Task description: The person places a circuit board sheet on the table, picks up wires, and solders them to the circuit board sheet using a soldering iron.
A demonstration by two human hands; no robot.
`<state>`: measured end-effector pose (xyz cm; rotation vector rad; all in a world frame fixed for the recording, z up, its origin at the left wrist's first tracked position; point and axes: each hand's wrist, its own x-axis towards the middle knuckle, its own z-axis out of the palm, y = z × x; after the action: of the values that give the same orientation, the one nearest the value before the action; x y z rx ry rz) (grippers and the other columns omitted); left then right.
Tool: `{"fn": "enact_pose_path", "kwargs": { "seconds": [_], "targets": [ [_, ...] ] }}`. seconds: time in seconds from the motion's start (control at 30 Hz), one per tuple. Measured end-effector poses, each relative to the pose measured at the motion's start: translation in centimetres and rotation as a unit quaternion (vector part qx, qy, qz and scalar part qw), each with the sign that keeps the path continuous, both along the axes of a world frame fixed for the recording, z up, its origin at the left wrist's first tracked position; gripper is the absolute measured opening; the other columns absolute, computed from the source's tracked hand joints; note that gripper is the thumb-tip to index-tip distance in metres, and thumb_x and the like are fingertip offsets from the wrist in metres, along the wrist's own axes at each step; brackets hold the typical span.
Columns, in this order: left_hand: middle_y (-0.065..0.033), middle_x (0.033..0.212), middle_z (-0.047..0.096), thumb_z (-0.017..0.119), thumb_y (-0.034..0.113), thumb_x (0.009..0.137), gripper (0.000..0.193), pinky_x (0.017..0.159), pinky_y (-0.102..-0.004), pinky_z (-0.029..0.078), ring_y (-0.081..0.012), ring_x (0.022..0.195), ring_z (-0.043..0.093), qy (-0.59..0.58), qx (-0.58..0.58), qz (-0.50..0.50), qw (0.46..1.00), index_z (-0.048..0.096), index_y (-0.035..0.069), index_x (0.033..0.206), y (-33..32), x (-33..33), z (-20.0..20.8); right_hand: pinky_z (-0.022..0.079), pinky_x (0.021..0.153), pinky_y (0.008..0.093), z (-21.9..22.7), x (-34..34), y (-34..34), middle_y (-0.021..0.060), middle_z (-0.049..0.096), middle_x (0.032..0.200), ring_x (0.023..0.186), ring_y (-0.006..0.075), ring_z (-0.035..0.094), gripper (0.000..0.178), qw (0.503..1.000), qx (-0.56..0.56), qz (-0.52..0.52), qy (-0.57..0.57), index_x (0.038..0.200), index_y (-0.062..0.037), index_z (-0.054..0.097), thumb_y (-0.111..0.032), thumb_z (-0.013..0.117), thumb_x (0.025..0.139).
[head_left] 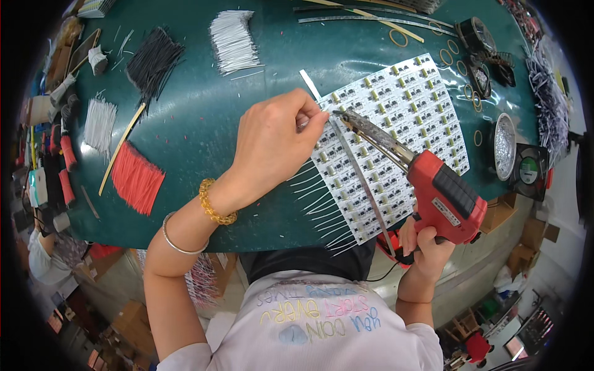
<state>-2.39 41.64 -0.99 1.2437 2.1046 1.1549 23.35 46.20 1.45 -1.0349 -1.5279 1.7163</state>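
My right hand (428,250) grips the handle of a red and black soldering gun (447,198). The gun's tip points up and left, close to the fingertips of my left hand (281,133). That hand is closed in a pinch at the upper left edge of a white panel of small circuit boards (427,117); what lies between the fingers is too small to make out. White wires (318,207) stick out from the panel's left edge, below my left hand. Lengthwise over the panel runs a narrow metal strip (365,176), its far end showing beyond my fingers.
On the green table (192,80) lie bundles of red wires (137,179), black wires (154,62) and white wires (235,42). To the right are a round metal tin (504,147), a solder reel (529,172), a coil stand (498,62) and several rubber bands (447,57).
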Motion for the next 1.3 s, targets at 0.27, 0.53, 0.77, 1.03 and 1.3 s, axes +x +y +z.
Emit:
{"fn": "enact_pose_path", "kwargs": {
  "seconds": [0.27, 0.53, 0.77, 1.03, 1.3],
  "targets": [
    [-0.002, 0.059, 0.057, 0.068, 0.012, 0.081, 0.014, 0.046, -0.0222, 0.035, -0.0049, 0.05, 0.043, 0.028, 0.005, -0.003, 1.0, 0.063, -0.001, 0.077, 0.0, 0.0, -0.3, 0.033, 0.038, 0.0236, -0.2, 0.1, 0.0, 0.003, 0.045, 0.05, 0.036, 0.0104, 0.039, 0.061, 0.999, 0.031, -0.007, 0.019, 0.116, 0.014, 0.042, -0.038, 0.061, 0.089],
    [-0.0009, 0.059, 0.058, 0.069, 0.011, 0.081, 0.013, 0.047, -0.0211, 0.035, -0.0039, 0.051, 0.043, 0.019, 0.022, -0.002, 1.0, 0.063, -0.001, 0.077, 0.0, 0.1, -0.5, 0.034, 0.039, 0.0227, 0.1, 0.3, -0.2, 0.0018, 0.045, 0.05, 0.036, 0.0091, 0.04, 0.065, 0.999, 0.025, -0.022, 0.025, 0.12, 0.0148, 0.041, -0.039, 0.06, 0.089],
    [-0.003, 0.066, 0.062, 0.07, 0.009, 0.079, 0.01, 0.053, -0.0205, 0.04, -0.006, 0.058, 0.052, 0.004, 0.036, 0.003, 0.999, 0.066, 0.0, 0.079, -0.2, -0.5, 0.0, 0.034, 0.039, 0.0231, 0.5, 1.1, -0.7, 0.0018, 0.045, 0.05, 0.037, 0.0093, 0.04, 0.073, 0.999, 0.023, -0.042, 0.022, 0.119, 0.0152, 0.04, -0.046, 0.061, 0.086],
    [-0.0041, 0.066, 0.065, 0.074, 0.007, 0.072, 0.006, 0.063, -0.0268, 0.041, -0.0135, 0.059, 0.054, 0.177, 0.091, -0.024, 0.98, 0.071, 0.006, 0.077, -0.4, 0.4, 1.0, 0.035, 0.039, 0.0234, 0.5, 1.6, -1.2, 0.0021, 0.044, 0.049, 0.037, 0.0101, 0.041, 0.078, 0.998, 0.033, -0.053, 0.013, 0.121, 0.0167, 0.036, -0.048, 0.061, 0.085],
    [-0.0037, 0.063, 0.061, 0.072, 0.015, 0.077, 0.012, 0.065, -0.0272, 0.037, -0.0131, 0.059, 0.05, 0.097, 0.007, -0.013, 0.995, 0.068, 0.004, 0.075, -0.2, 0.5, 0.5, 0.034, 0.037, 0.0226, -1.5, 3.3, -1.2, 0.0009, 0.043, 0.049, 0.036, 0.0094, 0.04, 0.079, 0.991, 0.122, -0.012, -0.046, 0.121, 0.016, 0.038, -0.05, 0.061, 0.084]
  ]
}}
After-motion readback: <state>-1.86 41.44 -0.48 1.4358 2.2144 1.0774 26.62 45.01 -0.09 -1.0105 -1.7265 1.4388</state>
